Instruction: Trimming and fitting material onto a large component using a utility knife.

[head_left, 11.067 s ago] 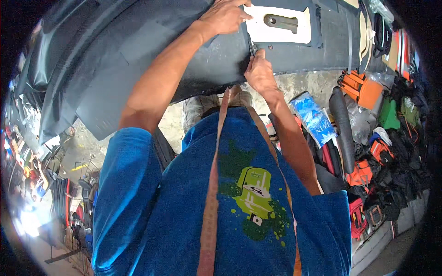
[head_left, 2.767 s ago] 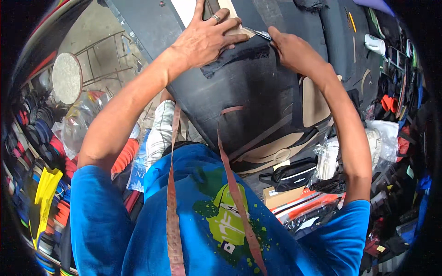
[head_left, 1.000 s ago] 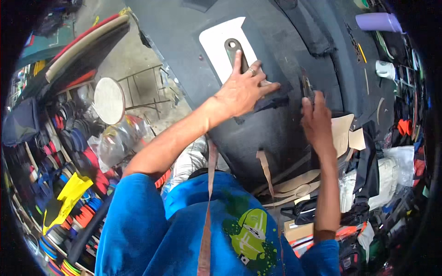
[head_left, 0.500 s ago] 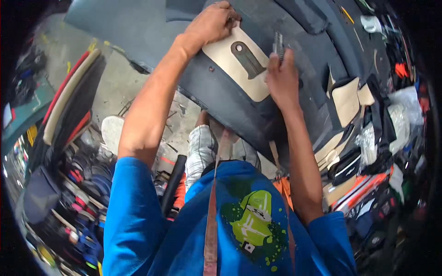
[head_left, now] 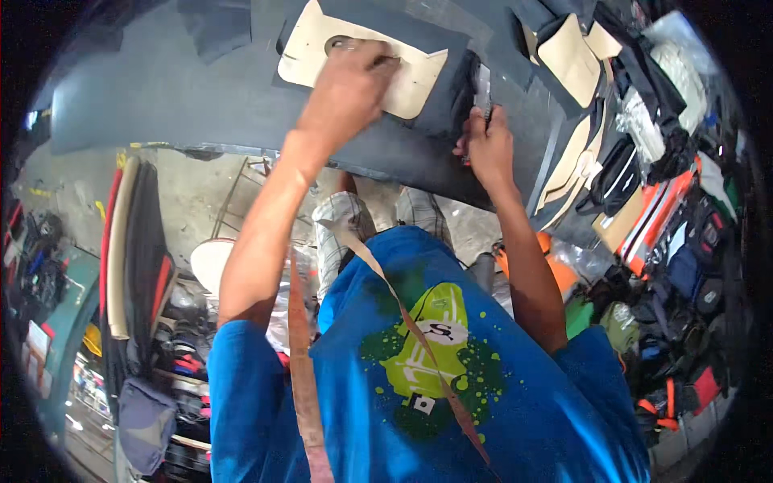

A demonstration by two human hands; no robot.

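Observation:
On the dark worktable a cream panel lies on a dark sheet. My left hand, slightly blurred, is over the panel's middle with fingers bent in. Next to its fingertips shows the rounded, holed end of a dark flat piece; the rest of that piece is behind the hand. What the fingers pinch, if anything, is hidden. To the right of the panel, my right hand is closed around a utility knife, its blade end pointing away from me.
Further right on the table lie more cream panels and curved cream strips. Clear plastic bags and dark bags crowd the right side. Upright rolls of material stand at left. The table's near edge runs before my legs.
My left hand has moved from the panel's far corner to its middle, over the dark piece. My right hand has drawn off the panel with the knife. The view has turned.

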